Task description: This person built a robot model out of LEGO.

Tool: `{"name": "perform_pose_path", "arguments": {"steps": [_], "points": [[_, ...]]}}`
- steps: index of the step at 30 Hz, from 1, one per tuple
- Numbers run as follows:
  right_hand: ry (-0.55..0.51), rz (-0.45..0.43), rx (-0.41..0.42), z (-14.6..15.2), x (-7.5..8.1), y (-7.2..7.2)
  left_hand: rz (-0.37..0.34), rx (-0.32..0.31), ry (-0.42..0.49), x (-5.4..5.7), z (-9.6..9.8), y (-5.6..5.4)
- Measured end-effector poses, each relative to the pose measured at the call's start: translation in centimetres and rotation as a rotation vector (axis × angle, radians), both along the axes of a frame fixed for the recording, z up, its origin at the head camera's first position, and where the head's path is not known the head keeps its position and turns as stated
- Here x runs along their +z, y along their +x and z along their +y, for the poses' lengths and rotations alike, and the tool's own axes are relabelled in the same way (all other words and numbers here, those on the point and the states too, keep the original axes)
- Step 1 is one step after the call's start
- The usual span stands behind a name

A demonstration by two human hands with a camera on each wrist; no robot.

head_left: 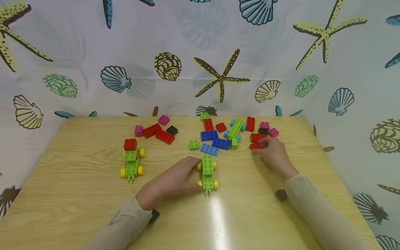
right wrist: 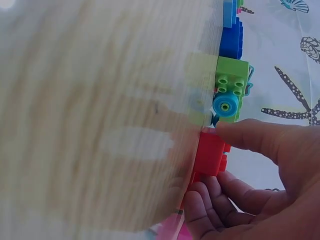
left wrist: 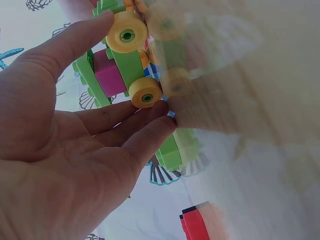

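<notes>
My left hand (head_left: 175, 178) holds a green toy brick car (head_left: 207, 173) with yellow wheels on the table, thumb at one end and fingers at the other. In the left wrist view, the thumb lies by one yellow wheel (left wrist: 127, 34) and fingertips touch the other; a magenta brick (left wrist: 109, 73) sits between the car's green layers. At the right, my right hand (head_left: 275, 154) pinches a red brick (right wrist: 209, 154) between thumb and fingers, its studs facing away from the palm-side camera's table area. Another red brick (head_left: 257, 138) lies just behind it.
A second green car (head_left: 132, 168) with a red brick (head_left: 130, 144) on it stands at left. Blue bricks (head_left: 221, 143) and a blue-wheeled green base (head_left: 235, 129) lie at back centre. Red, magenta and black bricks (head_left: 172, 130) are scattered along the back before a patterned cloth (head_left: 140, 41).
</notes>
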State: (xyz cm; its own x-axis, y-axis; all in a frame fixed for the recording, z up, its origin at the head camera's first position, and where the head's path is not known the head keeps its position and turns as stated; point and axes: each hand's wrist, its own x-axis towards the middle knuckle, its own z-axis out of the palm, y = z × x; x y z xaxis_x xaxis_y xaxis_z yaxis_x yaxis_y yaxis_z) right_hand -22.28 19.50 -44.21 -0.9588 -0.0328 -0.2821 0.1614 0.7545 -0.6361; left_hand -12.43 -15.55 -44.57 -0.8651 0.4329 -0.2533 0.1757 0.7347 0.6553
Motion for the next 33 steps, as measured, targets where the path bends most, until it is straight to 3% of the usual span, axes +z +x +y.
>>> {"name": "perform_pose_path", "arguments": {"steps": [11, 21, 26, 33], "points": [[-0.049, -0.017, 0.008, -1.5, 0.6, 0.5, -0.009, -0.009, 0.001, 0.1, -0.1, 0.0], [-0.108, 0.082, 0.070, -4.3, 2.6, 1.9, -0.017, 0.003, -0.004, 0.5, 0.0, 0.1], [-0.157, 0.087, 0.116, -5.7, 2.8, 2.3, -0.010, -0.004, 0.001, 0.5, -0.1, 0.0], [-0.283, 0.083, 0.268, -7.2, 2.6, 2.8, -0.012, -0.007, -0.001, 0.4, -0.1, 0.0]]}}
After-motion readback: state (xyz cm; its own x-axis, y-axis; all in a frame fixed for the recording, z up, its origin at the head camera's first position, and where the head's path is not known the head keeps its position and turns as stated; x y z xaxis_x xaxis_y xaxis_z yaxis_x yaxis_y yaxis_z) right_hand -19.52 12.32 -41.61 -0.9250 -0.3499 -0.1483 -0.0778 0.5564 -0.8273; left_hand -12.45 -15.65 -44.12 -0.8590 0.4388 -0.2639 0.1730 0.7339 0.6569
